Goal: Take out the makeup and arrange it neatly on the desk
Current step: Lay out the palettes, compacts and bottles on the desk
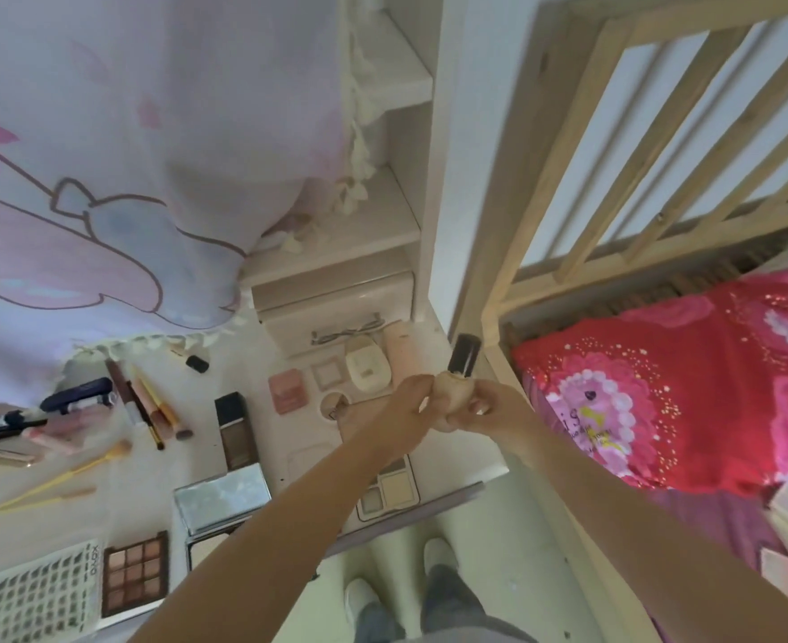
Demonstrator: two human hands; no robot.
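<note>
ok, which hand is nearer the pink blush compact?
Left. The left hand is just right of the pink blush compact; the right hand is farther right, beyond the bottle.

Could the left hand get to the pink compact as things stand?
Probably not right away: the left hand is gripping the beige bottle along with the right hand. The pink compact lies uncovered on the desk just beside it.

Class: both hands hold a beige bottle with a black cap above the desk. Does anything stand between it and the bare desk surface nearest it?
Nothing visible does. The left hand and right hand grip the beige bottle with a black cap above the white desk, whose patch just below is bare; a tall pink tube stands close behind.
</note>
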